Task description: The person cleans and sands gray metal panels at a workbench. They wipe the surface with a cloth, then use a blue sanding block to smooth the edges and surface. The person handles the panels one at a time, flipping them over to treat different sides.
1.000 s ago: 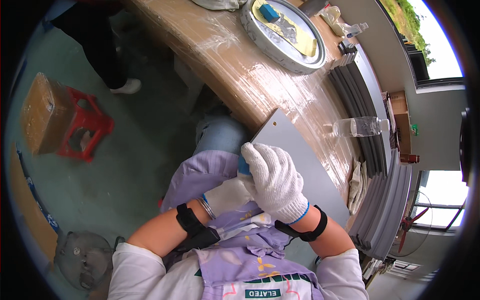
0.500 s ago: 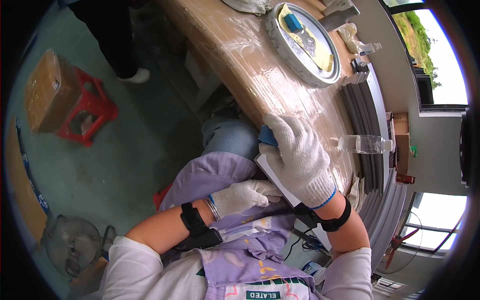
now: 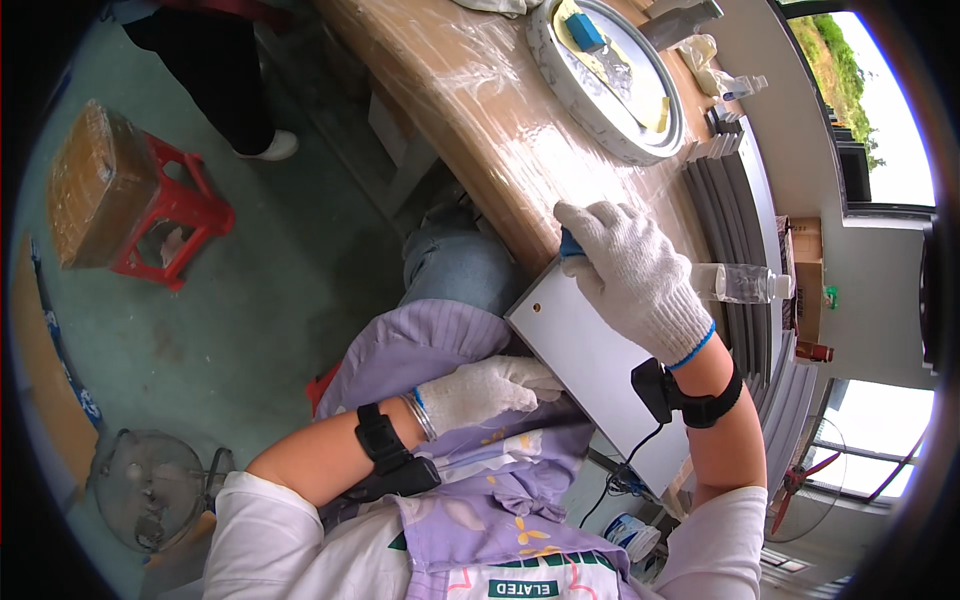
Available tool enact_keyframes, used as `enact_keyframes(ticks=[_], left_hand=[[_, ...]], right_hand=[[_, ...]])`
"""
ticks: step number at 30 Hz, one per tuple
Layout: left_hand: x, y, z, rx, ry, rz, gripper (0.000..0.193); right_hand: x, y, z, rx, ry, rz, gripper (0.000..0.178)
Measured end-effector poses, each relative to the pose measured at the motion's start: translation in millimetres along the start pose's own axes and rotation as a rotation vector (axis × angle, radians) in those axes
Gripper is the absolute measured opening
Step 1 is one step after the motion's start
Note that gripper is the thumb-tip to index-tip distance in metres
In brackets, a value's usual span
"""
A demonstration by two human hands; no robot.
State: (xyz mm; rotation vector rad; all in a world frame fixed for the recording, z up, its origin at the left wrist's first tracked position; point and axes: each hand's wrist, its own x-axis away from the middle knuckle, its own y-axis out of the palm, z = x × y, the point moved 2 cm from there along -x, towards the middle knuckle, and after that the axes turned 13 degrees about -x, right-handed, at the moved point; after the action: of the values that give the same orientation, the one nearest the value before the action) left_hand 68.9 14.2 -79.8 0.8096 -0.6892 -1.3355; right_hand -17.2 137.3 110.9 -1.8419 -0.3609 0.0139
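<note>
A flat white panel [image 3: 610,385] with a small brass-coloured hole near one corner lies at the table's near edge, in front of my body. My gloved left hand [image 3: 485,392] is at its left edge, fingers together against the panel; the fingertips are partly hidden there. Over the panel's far edge, my gloved right hand [image 3: 640,280] is closed around a blue sponge block [image 3: 570,243], of which only a small part shows.
Farther along the wrapped table [image 3: 450,110] stands a round lid-like tray [image 3: 655,150] with a yellow cloth and another blue block [image 3: 584,32]. A clear bottle [image 3: 745,284] and stacked grey panels [image 3: 735,210] are at right. A red stool [image 3: 180,210] carries a box; another person [image 3: 215,75] stands beyond.
My right hand has moved up and to the right with the blue sponge block, and much more of the white panel's face shows. My left hand stays almost where it was.
</note>
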Motion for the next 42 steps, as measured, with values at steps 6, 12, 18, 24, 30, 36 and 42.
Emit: enact_keyframes(ticks=[6, 12, 18, 24, 30, 36, 42], left_hand=[[4, 4, 9, -0.095, 0.034, -0.002, 0.049], [4, 3, 7, -0.137, -0.025, 0.049, 0.046], [3, 2, 12, -0.226, -0.03, 0.02, 0.045], [3, 1, 7, -0.382, -0.012, 0.039, 0.044], [3, -1, 5, -0.201, -0.104, 0.072, 0.043], [3, -8, -4, -0.226, -0.065, 0.076, 0.043], [4, -3, -1, -0.267, -0.078, 0.064, 0.043]], right_hand=[[5, 12, -19, -0.159, -0.174, -0.157, 0.046], [-1, -10, 49, 0.119, 0.082, 0.022, 0.045], [13, -17, 58, -0.188, 0.087, 0.167, 0.048], [6, -16, 78, -0.002, 0.118, 0.18, 0.047], [2, -33, 121, -0.269, 0.389, 0.663, 0.042], [-38, -22, 153, -0.151, 0.133, 0.832, 0.039], [-52, 1, 174, -0.051, 0.103, 0.685, 0.039]])
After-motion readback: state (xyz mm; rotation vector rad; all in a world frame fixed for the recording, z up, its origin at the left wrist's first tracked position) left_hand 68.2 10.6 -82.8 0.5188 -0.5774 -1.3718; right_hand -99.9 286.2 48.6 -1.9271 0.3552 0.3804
